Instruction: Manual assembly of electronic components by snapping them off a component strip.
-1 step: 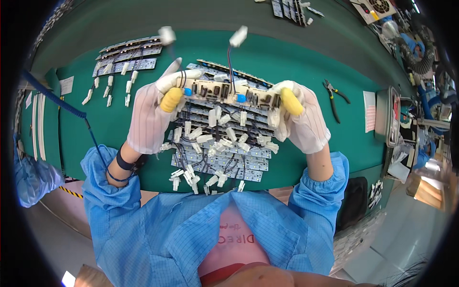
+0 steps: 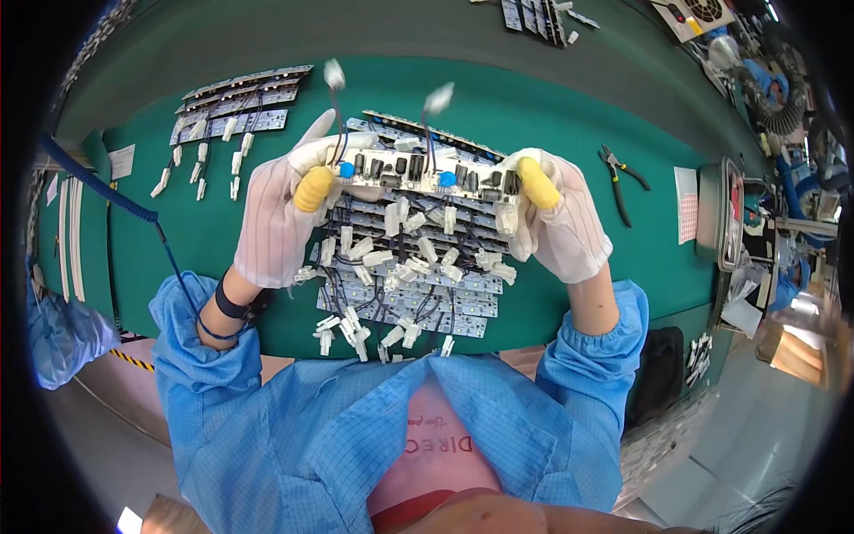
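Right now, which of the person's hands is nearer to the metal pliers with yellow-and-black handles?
Right. The right hand is left of the pliers, not touching them; the left hand is farther left.

Bright, even, slightly cool light covers the counter (image 2: 658, 214), apparently from overhead, and shadows stay soft. The white gloves (image 2: 276, 218) look pale under it, though their stripes survive. Glossy streaks lie on the floor (image 2: 756, 445) at lower right, and a small patch (image 2: 128, 520) at lower left is burnt out to white. The centre is fairly sharp (the circuit board (image 2: 405, 167) reads well), but the two raised connectors (image 2: 334, 74) (image 2: 439, 98) are smeared by motion. Toward the black, rounded rim, straight edges bow and detail softens.
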Demonstrator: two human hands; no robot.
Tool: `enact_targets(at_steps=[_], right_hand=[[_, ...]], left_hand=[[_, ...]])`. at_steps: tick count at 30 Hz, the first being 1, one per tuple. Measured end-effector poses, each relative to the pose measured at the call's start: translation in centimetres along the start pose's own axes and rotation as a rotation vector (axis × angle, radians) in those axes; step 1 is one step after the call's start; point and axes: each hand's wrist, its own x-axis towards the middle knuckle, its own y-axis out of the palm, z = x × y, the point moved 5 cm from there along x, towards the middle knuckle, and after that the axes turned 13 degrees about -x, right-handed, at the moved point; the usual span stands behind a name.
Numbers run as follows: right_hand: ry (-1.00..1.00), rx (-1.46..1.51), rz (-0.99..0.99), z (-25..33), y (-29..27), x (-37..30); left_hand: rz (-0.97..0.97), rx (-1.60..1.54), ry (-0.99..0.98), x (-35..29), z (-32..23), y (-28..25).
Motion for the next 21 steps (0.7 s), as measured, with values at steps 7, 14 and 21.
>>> enact_targets(at_steps=[7,14,21], right_hand=[[-0.151,-0.057,0.052,-0.5,-0.6,0.5],[0.011,-0.082,0.003,1.5,1.3,0.1],[-0.048,-0.035,-0.003,1.6,1.1,0.3]], left_hand=[[0.041,-0.121,-0.182,0.4,-1.6,1.0],[-0.027,-0.213,-0.042,2.1,-2.5,-1.7],[-0.126,0.74,-0.205,8.0,5.1,-21.4]])
